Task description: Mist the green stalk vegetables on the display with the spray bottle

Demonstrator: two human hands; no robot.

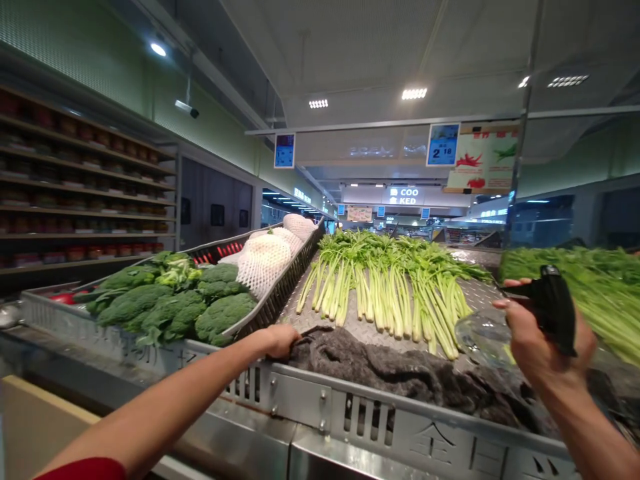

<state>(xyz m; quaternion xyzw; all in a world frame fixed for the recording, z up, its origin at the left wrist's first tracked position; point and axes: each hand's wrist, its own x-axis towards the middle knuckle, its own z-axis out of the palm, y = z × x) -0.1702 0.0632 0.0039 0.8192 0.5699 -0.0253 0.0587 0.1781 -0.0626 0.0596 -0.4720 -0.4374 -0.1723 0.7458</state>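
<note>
My left hand [281,341] is closed on the left end of a dark grey cloth [370,360]. The cloth lies bunched along the inside of the display's front rail. In my right hand [543,343] is a spray bottle [554,303] with a black trigger head; its clear body [483,333] points left, low over the display. Stalks of celery [395,293] lie side by side behind the cloth, leaves toward the back. The fingertips of my left hand are partly hidden at the cloth's edge.
A grey crate [280,280] to the left holds broccoli [175,300] and vegetables in white foam nets [265,260]. A slotted metal rail [360,407] runs along the front. Mirror panels [575,220] stand at right. Price signs [443,145] hang overhead; shelves of jars [80,193] line the left.
</note>
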